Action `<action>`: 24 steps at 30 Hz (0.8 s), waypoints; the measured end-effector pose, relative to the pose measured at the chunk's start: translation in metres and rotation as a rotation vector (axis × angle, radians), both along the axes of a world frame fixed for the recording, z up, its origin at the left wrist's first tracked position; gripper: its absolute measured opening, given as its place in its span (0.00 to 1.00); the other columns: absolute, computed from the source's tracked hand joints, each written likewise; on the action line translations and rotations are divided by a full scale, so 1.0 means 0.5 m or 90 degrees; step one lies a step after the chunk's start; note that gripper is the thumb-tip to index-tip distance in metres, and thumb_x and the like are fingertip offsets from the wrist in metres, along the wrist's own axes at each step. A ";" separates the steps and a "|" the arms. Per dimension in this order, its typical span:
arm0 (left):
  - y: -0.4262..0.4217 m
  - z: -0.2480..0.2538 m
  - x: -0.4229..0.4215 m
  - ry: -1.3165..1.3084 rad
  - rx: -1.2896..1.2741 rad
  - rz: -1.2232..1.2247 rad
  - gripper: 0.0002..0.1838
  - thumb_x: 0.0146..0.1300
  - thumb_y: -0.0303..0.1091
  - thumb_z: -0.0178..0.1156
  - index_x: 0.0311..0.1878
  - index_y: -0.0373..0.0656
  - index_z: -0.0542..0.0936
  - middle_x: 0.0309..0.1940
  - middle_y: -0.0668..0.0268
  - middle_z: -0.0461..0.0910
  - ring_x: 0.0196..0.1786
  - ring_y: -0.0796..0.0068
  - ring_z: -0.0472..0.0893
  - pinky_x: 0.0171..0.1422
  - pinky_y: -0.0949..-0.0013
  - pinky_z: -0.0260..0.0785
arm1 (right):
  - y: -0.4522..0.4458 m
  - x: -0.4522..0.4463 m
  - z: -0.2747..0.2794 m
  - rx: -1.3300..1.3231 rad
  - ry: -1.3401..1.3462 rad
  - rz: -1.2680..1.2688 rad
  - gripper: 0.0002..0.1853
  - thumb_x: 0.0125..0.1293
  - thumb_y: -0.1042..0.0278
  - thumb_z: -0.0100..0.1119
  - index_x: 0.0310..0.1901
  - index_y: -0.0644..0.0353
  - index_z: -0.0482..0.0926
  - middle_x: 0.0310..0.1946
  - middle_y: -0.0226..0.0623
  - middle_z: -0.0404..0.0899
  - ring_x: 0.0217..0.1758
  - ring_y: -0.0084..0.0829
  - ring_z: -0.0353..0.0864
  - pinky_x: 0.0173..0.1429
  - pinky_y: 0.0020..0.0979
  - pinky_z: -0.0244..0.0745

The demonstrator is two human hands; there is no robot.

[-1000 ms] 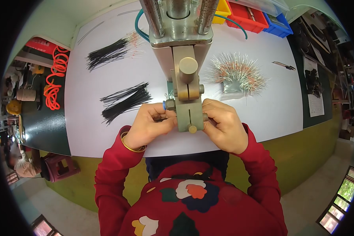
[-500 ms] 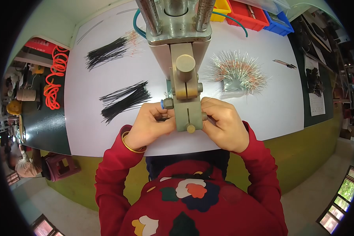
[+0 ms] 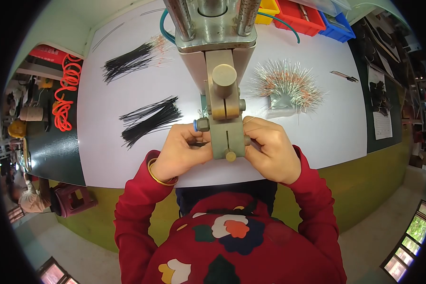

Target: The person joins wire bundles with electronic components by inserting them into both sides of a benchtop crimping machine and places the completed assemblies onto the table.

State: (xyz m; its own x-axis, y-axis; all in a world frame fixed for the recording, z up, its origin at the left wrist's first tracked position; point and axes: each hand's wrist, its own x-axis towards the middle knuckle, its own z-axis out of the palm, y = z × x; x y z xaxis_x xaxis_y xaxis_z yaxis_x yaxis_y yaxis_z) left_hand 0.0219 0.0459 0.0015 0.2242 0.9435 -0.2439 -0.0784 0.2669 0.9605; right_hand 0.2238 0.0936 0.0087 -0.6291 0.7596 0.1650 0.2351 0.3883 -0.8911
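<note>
in the head view, the left hand point(image 3: 179, 150) pinched a dark strand point(image 3: 201, 144) between thumb and fingers at the left side of the press point(image 3: 226, 105), while the right hand point(image 3: 273, 147) was curled at the other side, its fingertips partly hidden, so what it gripped could not be told. a black bundle point(image 3: 152, 124) lay on the table point(image 3: 324, 135) just beyond the left hand, and pale wires point(image 3: 293, 87) fanned out beyond the right hand.
</note>
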 end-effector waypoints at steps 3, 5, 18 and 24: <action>0.000 0.004 0.000 -0.022 -0.009 0.002 0.05 0.54 0.23 0.60 0.34 0.34 0.81 0.22 0.73 0.77 0.24 0.89 0.70 0.29 0.82 0.63 | 0.000 0.000 0.001 -0.001 0.000 -0.002 0.05 0.55 0.74 0.60 0.27 0.66 0.77 0.25 0.40 0.76 0.26 0.40 0.75 0.30 0.33 0.69; -0.002 -0.001 -0.002 -0.016 -0.009 0.001 0.05 0.54 0.23 0.60 0.35 0.34 0.81 0.22 0.73 0.77 0.25 0.89 0.70 0.29 0.82 0.63 | -0.001 0.001 -0.002 -0.006 0.003 0.000 0.05 0.56 0.74 0.60 0.27 0.66 0.77 0.25 0.40 0.75 0.25 0.39 0.75 0.30 0.33 0.69; 0.010 -0.003 -0.014 -0.034 -0.026 -0.035 0.12 0.55 0.25 0.60 0.43 0.35 0.83 0.23 0.73 0.78 0.23 0.91 0.68 0.28 0.83 0.59 | 0.001 0.002 0.001 -0.095 0.018 0.009 0.06 0.57 0.72 0.60 0.29 0.66 0.77 0.25 0.40 0.74 0.25 0.36 0.74 0.31 0.32 0.68; 0.009 -0.011 -0.022 -0.066 -0.043 -0.063 0.13 0.55 0.26 0.59 0.44 0.35 0.83 0.23 0.72 0.78 0.23 0.91 0.68 0.26 0.83 0.59 | 0.008 0.014 0.009 -0.076 0.004 0.008 0.06 0.59 0.71 0.59 0.32 0.65 0.78 0.26 0.39 0.74 0.26 0.33 0.73 0.31 0.29 0.68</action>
